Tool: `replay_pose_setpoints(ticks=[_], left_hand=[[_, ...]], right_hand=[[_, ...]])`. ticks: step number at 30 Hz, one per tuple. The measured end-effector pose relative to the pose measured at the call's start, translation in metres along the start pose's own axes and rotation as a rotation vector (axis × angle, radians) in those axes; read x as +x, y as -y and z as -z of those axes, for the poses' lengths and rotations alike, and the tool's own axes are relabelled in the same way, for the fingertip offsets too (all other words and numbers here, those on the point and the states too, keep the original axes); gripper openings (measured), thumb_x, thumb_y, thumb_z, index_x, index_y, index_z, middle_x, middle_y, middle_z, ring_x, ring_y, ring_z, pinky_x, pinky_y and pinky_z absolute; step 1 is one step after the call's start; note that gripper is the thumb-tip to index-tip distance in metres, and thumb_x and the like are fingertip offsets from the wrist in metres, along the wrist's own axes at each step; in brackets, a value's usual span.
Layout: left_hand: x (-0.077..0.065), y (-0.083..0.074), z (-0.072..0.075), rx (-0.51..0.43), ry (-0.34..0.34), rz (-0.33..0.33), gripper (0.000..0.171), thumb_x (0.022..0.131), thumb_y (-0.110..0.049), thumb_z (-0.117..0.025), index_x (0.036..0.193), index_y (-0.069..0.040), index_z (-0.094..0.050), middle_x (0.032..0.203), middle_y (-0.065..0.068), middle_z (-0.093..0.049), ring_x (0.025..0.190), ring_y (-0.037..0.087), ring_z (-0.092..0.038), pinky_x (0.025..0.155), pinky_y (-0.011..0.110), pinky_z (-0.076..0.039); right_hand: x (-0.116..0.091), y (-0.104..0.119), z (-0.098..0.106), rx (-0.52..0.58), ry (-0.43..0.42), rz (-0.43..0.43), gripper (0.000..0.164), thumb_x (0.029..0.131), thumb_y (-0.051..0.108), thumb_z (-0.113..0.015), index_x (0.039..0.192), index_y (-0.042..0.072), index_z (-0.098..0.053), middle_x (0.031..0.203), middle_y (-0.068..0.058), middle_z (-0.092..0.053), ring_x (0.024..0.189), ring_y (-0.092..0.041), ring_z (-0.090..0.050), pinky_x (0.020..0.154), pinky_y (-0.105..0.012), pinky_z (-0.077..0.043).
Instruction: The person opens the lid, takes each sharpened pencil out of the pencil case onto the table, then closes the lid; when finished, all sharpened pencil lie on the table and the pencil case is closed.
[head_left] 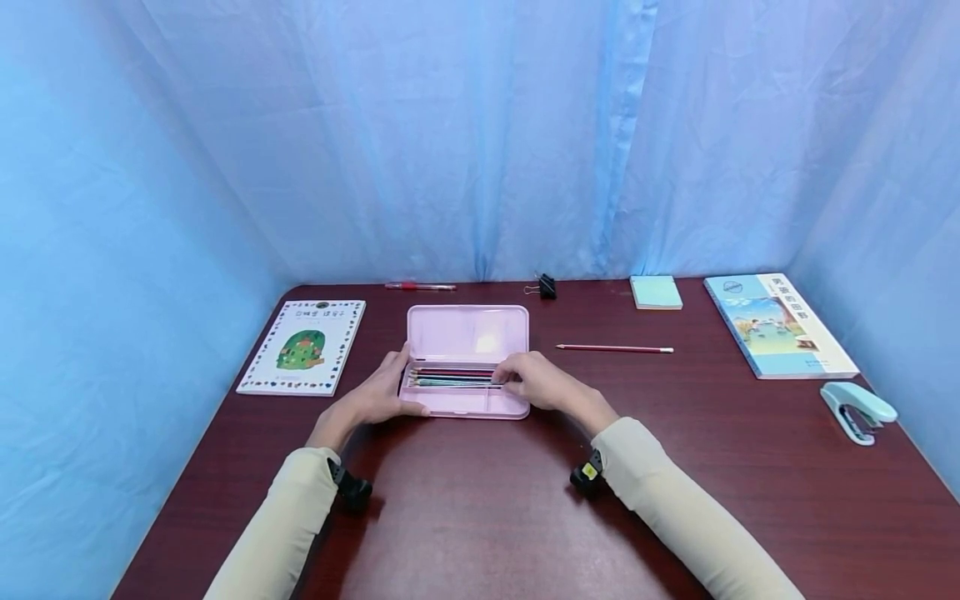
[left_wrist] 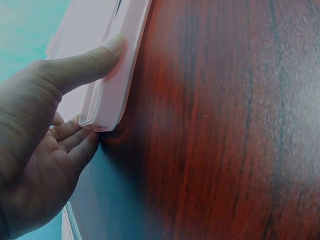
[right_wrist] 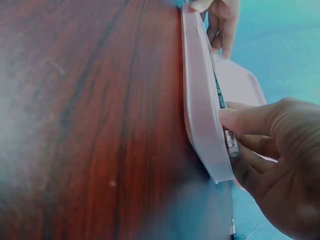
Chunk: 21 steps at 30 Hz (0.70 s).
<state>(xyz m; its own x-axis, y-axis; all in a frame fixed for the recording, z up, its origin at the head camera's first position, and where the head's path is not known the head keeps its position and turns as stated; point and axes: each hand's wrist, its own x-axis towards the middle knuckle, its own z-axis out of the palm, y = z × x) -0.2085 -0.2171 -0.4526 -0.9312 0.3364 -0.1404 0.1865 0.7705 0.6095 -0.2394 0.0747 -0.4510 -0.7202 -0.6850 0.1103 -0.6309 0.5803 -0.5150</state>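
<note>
A pink pencil case (head_left: pixel 457 404) lies on the table with its lid (head_left: pixel 442 332) raised at the back. Several pencils (head_left: pixel 450 377) lie side by side in its long rear compartment, tips to the left. My left hand (head_left: pixel 381 393) grips the case's left end, thumb on the front rim and fingers round the side, as the left wrist view confirms. Over the right end of the case, my right hand (head_left: pixel 542 380) pinches the end of a pencil (right_wrist: pixel 231 143) between thumb and fingers. That pencil still lies within the case; its far part is hidden among the others.
A red pencil (head_left: pixel 615 348) lies right of the case. Behind are a red pen (head_left: pixel 420 287), a black binder clip (head_left: pixel 547 287) and sticky notes (head_left: pixel 656 292). One book (head_left: pixel 302 348) lies left, another (head_left: pixel 780 325) right, near a stapler (head_left: pixel 857 411). Blue curtains (head_left: pixel 465 142) enclose the table.
</note>
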Motion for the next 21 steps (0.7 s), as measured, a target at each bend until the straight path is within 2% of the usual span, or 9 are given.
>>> replay_pose_setpoints(ticks=[4,11,18,21], left_hand=[[0.0,0.0,0.0,0.005,-0.001,-0.001,0.119,0.067,-0.042,-0.08,0.149,-0.011,0.0,0.138,0.014,-0.028,0.123,0.025,-0.032,0.105,0.044,-0.026],[0.0,0.002,0.0,0.018,0.002,0.0,0.119,0.067,-0.044,-0.08,0.149,-0.01,-0.001,0.138,0.014,-0.027,0.124,0.024,-0.031,0.105,0.043,-0.026],[0.001,0.002,0.0,0.011,0.006,-0.004,0.118,0.067,-0.043,-0.079,0.149,-0.01,-0.001,0.14,0.014,-0.026,0.126,0.025,-0.03,0.105,0.044,-0.025],[0.0,0.002,0.0,0.004,0.004,0.0,0.118,0.067,-0.043,-0.079,0.149,-0.011,0.0,0.14,0.014,-0.025,0.127,0.024,-0.029,0.106,0.044,-0.024]], right_hand=[[-0.005,-0.005,0.002,0.047,-0.061,-0.004,0.015,0.083,0.004,-0.065,0.094,0.011,-0.071,0.09,0.003,-0.067,0.085,-0.011,-0.059,0.078,-0.029,-0.047],[-0.027,-0.023,0.028,0.2,-0.13,-0.115,0.014,0.086,0.011,-0.065,0.097,0.015,-0.071,0.094,0.004,-0.066,0.088,-0.013,-0.057,0.08,-0.034,-0.046],[-0.068,-0.063,0.06,0.177,-0.167,-0.173,0.015,0.086,0.017,-0.065,0.099,0.015,-0.072,0.1,0.003,-0.067,0.099,-0.017,-0.058,0.086,-0.04,-0.044],[-0.09,-0.081,0.071,0.159,-0.18,-0.236,0.017,0.087,0.021,-0.064,0.102,0.016,-0.072,0.101,0.002,-0.067,0.097,-0.017,-0.057,0.083,-0.04,-0.044]])
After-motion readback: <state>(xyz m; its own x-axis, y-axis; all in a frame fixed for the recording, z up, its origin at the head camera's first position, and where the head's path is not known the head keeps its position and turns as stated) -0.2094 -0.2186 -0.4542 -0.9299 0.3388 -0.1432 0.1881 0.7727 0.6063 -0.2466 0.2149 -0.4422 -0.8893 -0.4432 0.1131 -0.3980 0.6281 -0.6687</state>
